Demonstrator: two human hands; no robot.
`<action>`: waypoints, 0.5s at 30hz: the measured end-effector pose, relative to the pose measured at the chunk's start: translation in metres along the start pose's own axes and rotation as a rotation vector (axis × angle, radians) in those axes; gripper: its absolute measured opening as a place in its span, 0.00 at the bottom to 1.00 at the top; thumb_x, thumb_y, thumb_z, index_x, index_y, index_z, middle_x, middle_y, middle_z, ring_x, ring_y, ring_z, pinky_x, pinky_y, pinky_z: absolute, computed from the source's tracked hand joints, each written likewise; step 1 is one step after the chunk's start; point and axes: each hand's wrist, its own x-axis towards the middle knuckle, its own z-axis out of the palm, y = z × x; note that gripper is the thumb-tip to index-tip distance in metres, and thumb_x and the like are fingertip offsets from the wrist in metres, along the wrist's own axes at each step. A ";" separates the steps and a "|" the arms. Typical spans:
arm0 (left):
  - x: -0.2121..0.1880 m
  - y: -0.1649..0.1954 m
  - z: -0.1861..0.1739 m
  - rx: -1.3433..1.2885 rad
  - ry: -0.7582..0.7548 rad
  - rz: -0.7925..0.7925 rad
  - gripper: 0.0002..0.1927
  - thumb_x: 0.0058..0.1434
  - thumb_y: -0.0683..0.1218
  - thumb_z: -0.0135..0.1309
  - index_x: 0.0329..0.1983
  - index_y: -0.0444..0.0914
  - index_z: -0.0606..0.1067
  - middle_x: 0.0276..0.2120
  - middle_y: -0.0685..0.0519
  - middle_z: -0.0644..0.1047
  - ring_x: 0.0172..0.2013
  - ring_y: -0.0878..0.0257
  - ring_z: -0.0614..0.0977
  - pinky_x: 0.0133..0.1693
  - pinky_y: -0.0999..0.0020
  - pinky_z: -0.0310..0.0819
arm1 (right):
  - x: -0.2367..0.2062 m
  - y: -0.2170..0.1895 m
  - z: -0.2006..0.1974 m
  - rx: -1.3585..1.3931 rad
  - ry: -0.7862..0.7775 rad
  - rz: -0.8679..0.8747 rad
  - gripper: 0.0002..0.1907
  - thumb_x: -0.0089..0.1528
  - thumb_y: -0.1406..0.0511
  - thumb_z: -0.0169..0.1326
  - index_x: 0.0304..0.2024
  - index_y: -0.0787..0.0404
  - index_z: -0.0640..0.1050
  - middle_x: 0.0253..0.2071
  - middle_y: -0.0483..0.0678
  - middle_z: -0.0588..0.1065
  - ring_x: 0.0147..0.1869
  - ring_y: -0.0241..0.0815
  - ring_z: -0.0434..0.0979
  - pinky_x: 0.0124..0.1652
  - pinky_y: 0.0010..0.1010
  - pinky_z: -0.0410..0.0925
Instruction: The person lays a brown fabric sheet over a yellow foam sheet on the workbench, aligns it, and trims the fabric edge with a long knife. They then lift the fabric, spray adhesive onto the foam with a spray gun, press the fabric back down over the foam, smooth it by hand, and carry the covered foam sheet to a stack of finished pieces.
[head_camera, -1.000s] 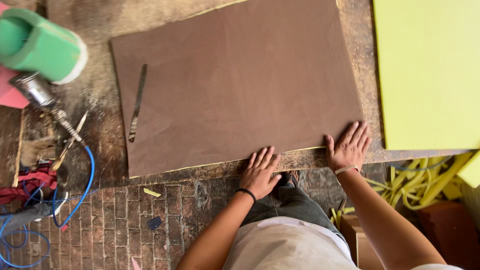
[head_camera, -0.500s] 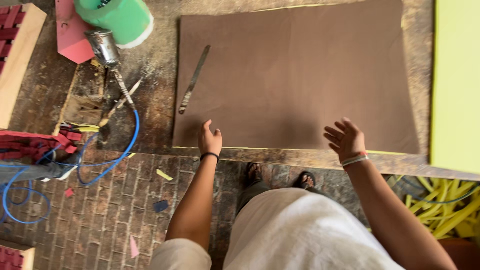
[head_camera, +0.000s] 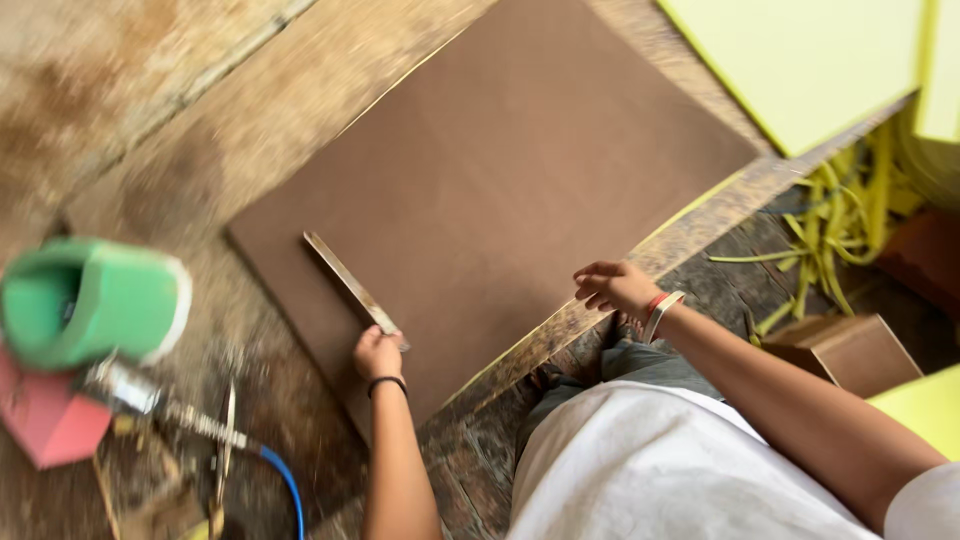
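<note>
Under the left hand (head_camera: 378, 353), closed on the metal blade (head_camera: 352, 288), lies the brown sheet (head_camera: 500, 190); the right hand (head_camera: 612, 286), fingers loose, should press it flat.

The left hand (head_camera: 378, 354), open above the brown sheet (head_camera: 500, 190) half a second ago, now seems closed on the near end of the long metal blade (head_camera: 352, 287), while the right hand (head_camera: 615, 287) has drawn back to the sheet's near edge.
</note>
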 end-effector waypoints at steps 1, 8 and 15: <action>-0.006 0.005 0.028 -0.197 -0.106 0.010 0.21 0.53 0.33 0.62 0.52 0.34 0.79 0.40 0.53 0.83 0.38 0.64 0.83 0.40 0.69 0.78 | -0.006 0.005 -0.001 -0.008 0.043 -0.039 0.18 0.66 0.60 0.55 0.54 0.61 0.80 0.39 0.47 0.83 0.37 0.35 0.79 0.39 0.28 0.73; -0.143 0.087 0.211 -0.107 -1.169 0.014 0.11 0.63 0.39 0.62 0.47 0.33 0.77 0.34 0.55 0.79 0.31 0.70 0.79 0.33 0.72 0.73 | -0.041 0.025 -0.003 0.122 0.340 -0.252 0.20 0.65 0.60 0.57 0.57 0.61 0.73 0.34 0.51 0.80 0.31 0.34 0.77 0.31 0.30 0.73; -0.147 0.166 0.260 0.698 -1.061 1.011 0.19 0.64 0.50 0.56 0.57 0.44 0.78 0.58 0.51 0.79 0.59 0.52 0.77 0.59 0.56 0.71 | -0.056 0.059 -0.023 0.217 0.914 -0.323 0.19 0.65 0.63 0.56 0.57 0.63 0.73 0.30 0.45 0.82 0.31 0.31 0.82 0.32 0.28 0.74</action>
